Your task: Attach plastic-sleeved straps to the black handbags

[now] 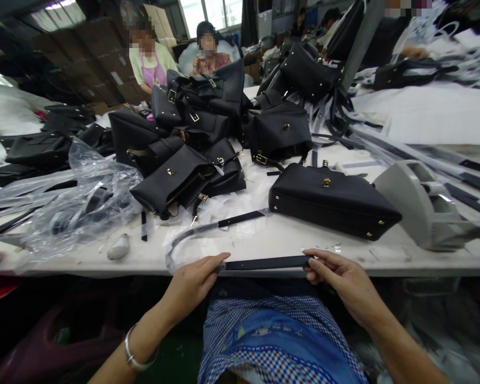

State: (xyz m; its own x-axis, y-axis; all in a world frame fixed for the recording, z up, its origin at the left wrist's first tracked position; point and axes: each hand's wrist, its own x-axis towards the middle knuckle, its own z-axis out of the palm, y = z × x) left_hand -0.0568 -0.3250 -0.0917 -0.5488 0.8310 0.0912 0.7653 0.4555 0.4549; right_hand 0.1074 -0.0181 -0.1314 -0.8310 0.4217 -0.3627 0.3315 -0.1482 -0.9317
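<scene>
A black strap (268,262) is stretched level along the front edge of the table, between my two hands. My left hand (200,274) pinches it where clear plastic wrap covers it. The wrapped part loops back onto the tabletop and ends in a bare black strap end (242,218). At the other end, my right hand (334,266) grips the strap's tip between thumb and fingers. Just beyond my hands, a black handbag (332,200) with gold studs and a gold clasp lies on its side.
Several black handbags (200,117) are heaped at the middle back. Crumpled clear plastic (88,208) and a small grey rounded object (118,247) lie left. A grey tape dispenser-like stand (420,205) and wrapped straps (436,160) are at right. Two people (152,61) are across the table (384,262).
</scene>
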